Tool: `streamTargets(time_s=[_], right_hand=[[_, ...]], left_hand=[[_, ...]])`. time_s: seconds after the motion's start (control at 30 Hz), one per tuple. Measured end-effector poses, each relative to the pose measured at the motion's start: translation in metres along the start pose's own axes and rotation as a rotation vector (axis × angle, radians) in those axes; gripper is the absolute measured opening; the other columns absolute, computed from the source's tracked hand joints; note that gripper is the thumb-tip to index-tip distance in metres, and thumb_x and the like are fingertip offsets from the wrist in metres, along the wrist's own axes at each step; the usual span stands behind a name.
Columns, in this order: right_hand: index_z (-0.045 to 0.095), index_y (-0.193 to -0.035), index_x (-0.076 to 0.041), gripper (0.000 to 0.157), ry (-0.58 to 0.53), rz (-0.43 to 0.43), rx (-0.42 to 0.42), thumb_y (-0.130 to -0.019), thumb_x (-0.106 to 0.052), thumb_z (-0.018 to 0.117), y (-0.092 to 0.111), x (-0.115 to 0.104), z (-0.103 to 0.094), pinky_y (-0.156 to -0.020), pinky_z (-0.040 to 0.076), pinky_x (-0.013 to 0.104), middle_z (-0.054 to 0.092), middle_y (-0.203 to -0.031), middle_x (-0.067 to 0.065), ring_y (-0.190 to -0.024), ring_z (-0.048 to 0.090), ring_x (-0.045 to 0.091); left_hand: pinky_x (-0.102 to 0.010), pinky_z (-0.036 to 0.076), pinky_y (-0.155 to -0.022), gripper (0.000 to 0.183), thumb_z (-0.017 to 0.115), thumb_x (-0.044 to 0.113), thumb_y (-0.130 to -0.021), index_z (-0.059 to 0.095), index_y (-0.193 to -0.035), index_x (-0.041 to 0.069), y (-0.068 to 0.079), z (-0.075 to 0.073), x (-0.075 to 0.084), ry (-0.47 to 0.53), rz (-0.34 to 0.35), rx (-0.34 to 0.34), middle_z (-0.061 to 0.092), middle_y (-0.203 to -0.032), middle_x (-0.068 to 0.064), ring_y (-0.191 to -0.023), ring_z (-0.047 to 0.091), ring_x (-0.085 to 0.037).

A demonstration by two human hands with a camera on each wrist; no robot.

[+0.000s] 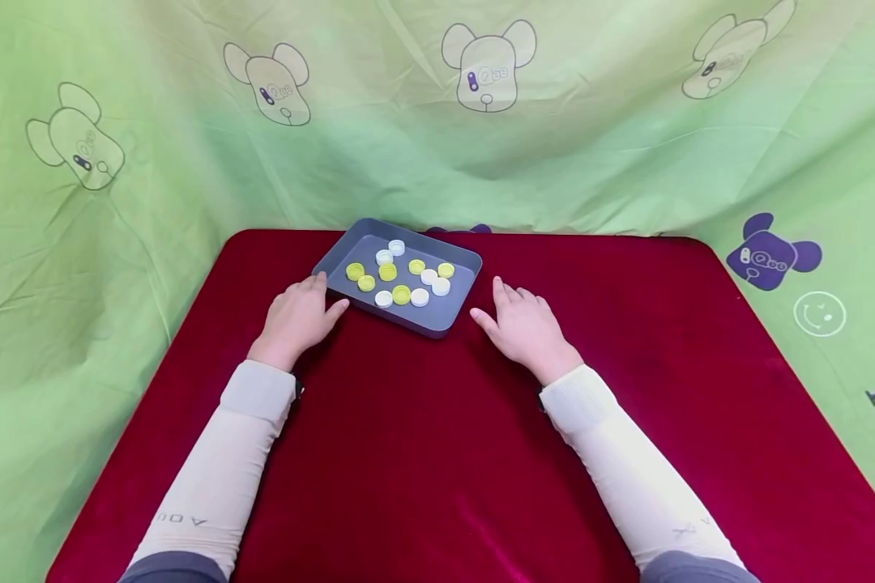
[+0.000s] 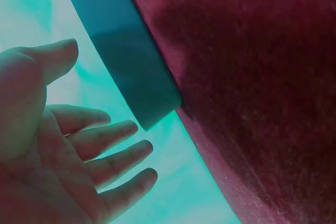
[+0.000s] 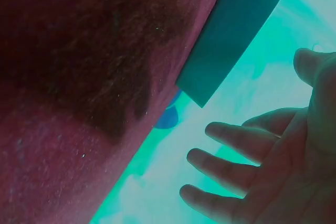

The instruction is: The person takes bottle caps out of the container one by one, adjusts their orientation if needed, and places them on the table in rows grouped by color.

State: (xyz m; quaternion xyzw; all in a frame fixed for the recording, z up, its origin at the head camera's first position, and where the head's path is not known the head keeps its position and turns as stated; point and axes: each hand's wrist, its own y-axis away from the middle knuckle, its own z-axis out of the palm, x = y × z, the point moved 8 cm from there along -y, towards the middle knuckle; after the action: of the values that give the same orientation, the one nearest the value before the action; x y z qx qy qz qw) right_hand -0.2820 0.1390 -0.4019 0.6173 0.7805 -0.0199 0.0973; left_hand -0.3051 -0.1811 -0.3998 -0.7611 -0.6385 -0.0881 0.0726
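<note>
Sleeves (image 1: 627,453) end in spread hands (image 1: 299,320) (image 1: 528,332) beside a tray (image 1: 411,321) of yellow and white caps (image 1: 401,295)

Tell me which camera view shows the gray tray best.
The head view: it shows nearly the whole gray tray, with yellow and white caps inside. Both wrist views show only part of its outside.

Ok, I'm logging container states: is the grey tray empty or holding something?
Not empty: the grey tray holds yellow caps and white caps, as the head view shows.
</note>
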Motion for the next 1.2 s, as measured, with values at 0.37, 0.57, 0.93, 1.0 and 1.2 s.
streamTargets(time_s=[0.37, 0.57, 0.93, 1.0, 1.2], right_hand=[[0.026, -0.152, 0.0, 0.079, -0.043, 0.022, 0.054, -0.099, -0.057, 0.039, -0.013, -0.004, -0.006, -0.109, 0.022, 0.058, 0.04, -0.149, 0.017, -0.133, 0.035, 0.04], [0.026, -0.152, 0.001, 0.079, -0.059, 0.03, 0.045, -0.099, -0.055, 0.041, -0.021, -0.003, -0.004, -0.108, 0.027, 0.056, 0.042, -0.147, 0.018, -0.132, 0.037, 0.039], [0.027, -0.151, 0.003, 0.078, -0.101, 0.048, 0.005, -0.099, -0.052, 0.045, -0.033, 0.005, 0.008, -0.105, 0.035, 0.052, 0.039, -0.148, 0.021, -0.131, 0.042, 0.038], [0.028, -0.151, 0.002, 0.077, -0.117, 0.05, 0.0, -0.099, -0.051, 0.045, -0.034, 0.005, 0.009, -0.104, 0.036, 0.052, 0.039, -0.148, 0.021, -0.131, 0.042, 0.037], [0.033, -0.15, 0.0, 0.073, -0.142, 0.042, -0.001, -0.099, -0.051, 0.045, -0.038, 0.002, 0.01, -0.105, 0.035, 0.052, 0.039, -0.149, 0.018, -0.132, 0.042, 0.036]], left_hand=[[-0.059, 0.033, -0.103, 0.073, 0.051, 0.04, -0.098, 0.031, -0.146, -0.012, -0.003, 0.002, -0.014, 0.117, -0.062, 0.005, 0.035, -0.147, -0.029, -0.133, 0.036, -0.044], [-0.058, 0.03, -0.106, 0.074, 0.049, 0.041, -0.099, 0.027, -0.148, -0.01, -0.008, 0.007, -0.024, 0.172, -0.087, 0.0, 0.033, -0.148, -0.029, -0.134, 0.034, -0.043], [-0.057, 0.031, -0.105, 0.074, 0.05, 0.04, -0.098, 0.029, -0.146, -0.012, -0.018, 0.01, -0.034, 0.211, -0.101, -0.003, 0.038, -0.141, -0.033, -0.127, 0.039, -0.048], [-0.057, 0.031, -0.105, 0.074, 0.049, 0.041, -0.099, 0.029, -0.146, -0.013, -0.02, 0.01, -0.035, 0.221, -0.102, -0.017, 0.038, -0.141, -0.034, -0.127, 0.039, -0.048], [-0.056, 0.029, -0.107, 0.076, 0.047, 0.045, -0.099, 0.026, -0.148, -0.011, -0.026, 0.012, -0.044, 0.29, -0.121, -0.057, 0.035, -0.146, -0.031, -0.132, 0.036, -0.045]])
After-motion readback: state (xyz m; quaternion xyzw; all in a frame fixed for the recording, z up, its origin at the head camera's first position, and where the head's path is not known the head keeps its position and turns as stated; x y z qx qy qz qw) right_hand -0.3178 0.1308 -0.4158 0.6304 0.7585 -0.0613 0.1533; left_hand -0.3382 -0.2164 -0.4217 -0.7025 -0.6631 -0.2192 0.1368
